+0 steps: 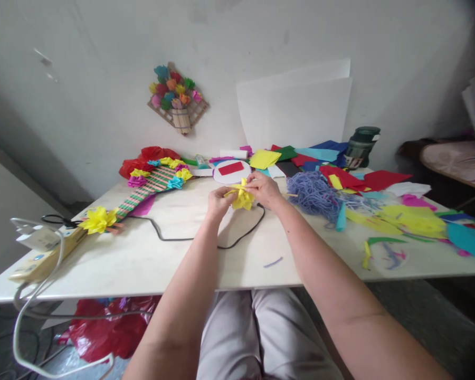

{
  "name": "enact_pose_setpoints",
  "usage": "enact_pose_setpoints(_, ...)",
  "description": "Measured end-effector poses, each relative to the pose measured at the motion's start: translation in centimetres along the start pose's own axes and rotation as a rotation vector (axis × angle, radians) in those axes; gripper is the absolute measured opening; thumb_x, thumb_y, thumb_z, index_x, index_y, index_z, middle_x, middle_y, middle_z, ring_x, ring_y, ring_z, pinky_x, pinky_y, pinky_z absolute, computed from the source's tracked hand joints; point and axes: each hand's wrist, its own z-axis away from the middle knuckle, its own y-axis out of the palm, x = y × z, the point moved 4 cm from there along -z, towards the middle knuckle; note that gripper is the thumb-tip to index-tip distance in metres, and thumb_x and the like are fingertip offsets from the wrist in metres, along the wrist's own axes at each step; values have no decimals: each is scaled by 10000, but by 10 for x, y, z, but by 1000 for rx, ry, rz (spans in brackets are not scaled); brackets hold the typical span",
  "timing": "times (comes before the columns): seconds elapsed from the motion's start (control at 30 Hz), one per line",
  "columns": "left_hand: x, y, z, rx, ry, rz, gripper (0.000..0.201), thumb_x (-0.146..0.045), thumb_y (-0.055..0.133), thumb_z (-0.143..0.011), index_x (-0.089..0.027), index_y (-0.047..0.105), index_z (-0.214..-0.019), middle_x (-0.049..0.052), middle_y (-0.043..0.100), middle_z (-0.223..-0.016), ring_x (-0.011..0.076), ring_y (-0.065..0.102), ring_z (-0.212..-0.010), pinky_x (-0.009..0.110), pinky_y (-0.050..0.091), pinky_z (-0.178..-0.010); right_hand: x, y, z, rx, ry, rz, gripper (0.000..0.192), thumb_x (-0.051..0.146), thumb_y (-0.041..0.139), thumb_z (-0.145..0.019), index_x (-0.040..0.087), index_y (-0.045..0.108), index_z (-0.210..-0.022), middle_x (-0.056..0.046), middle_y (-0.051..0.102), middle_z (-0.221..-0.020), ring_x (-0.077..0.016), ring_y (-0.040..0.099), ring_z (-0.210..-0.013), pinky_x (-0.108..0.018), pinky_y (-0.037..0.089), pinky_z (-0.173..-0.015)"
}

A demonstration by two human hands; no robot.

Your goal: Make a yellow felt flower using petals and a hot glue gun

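Note:
A yellow paper flower (242, 199) is held above the middle of the table between both hands. My left hand (219, 201) pinches its left side, fingers closed on the petals. My right hand (263, 188) is closed on the flower's upper right edge. Behind the hands lies a white oval card (218, 178) with a red rectangle (230, 168) on it. A dark cable (174, 239) runs across the table beneath the flower. To the left, a woven green-and-tan piece (150, 187) carries several paper flowers, with a larger yellow flower (100, 219) at its lower end.
A tangle of blue-purple yarn (314, 192) sits right of my hands, beside coloured paper scraps (414, 219). A dark green bottle (362, 148) stands at the back right. A power strip (49, 258) lies at the left edge. A flower decoration (178, 100) hangs on the wall.

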Motion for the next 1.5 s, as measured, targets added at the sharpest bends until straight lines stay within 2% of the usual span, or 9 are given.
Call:
enact_pose_setpoints(0.2,5,-2,-3,-4,53,-62,188,-257,659,-579,-143,709,-719,11,627,-621,119,523,-563,231,414,-558,1,-1,0,-22,17,22,126,222,595,-768,245,719,-763,-3,620,-1032,-119,562,-718,-250,410,-628)
enact_pose_setpoints(0.5,5,-2,-1,-9,-1,10,214,-277,698,-546,-128,691,-700,9,615,-609,106,509,-534,232,403,-528,2,2,1,-52,-48,29,165,222,554,-790,233,713,-745,-17,612,-1031,-123,548,-697,-263,417,-645)
enact_pose_setpoints(0.67,4,-1,0,3,-37,191,271,-379,695,-581,-124,674,-673,40,641,-663,153,596,-669,254,458,-614,2,3,1,-65,-62,14,161,212,552,-784,233,707,-745,-13,618,-1020,-125,546,-709,-260,422,-651)
enact_pose_setpoints(0.77,7,-3,-1,-49,-76,326,309,-432,662,-608,-125,637,-622,55,639,-645,188,625,-726,272,474,-631,3,4,1,-60,-79,-3,166,204,548,-781,222,707,-738,-21,619,-1015,-125,544,-707,-257,421,-643)
enact_pose_setpoints(0.87,9,-4,-3,-63,-123,389,256,-373,672,-592,-128,598,-594,37,611,-588,180,623,-691,262,466,-611,4,5,0,-35,-85,-28,162,211,550,-782,220,705,-737,-19,619,-1020,-112,531,-672,-248,414,-616)
enact_pose_setpoints(0.97,9,-4,-3,-25,-148,419,210,-320,668,-583,-128,594,-625,26,611,-614,159,612,-670,244,448,-589,5,5,0,-25,-86,-37,159,209,553,-780,224,702,-730,-18,620,-1019,-111,526,-666,-249,412,-612)
enact_pose_setpoints(1.1,8,-4,-3,13,-149,409,224,-315,671,-590,-125,616,-694,32,628,-668,149,606,-674,234,424,-569,5,4,0,-25,-94,-38,165,195,550,-778,216,706,-728,-30,614,-1014,-122,535,-682,-262,418,-640)
enact_pose_setpoints(1.33,7,-2,-1,56,-142,400,220,-268,715,-557,-133,599,-686,2,594,-618,102,554,-560,221,400,-522,3,7,0,-55,-141,-76,157,184,563,-777,206,709,-725,-39,607,-997,-124,550,-699,-256,424,-645)
enact_pose_setpoints(1.5,5,-2,1,44,-148,427,272,-229,733,-536,-156,584,-751,7,634,-704,133,604,-634,232,445,-551,5,6,-1,-110,-209,-99,170,168,553,-779,191,713,-726,-47,612,-960,-113,539,-653,-250,426,-618)
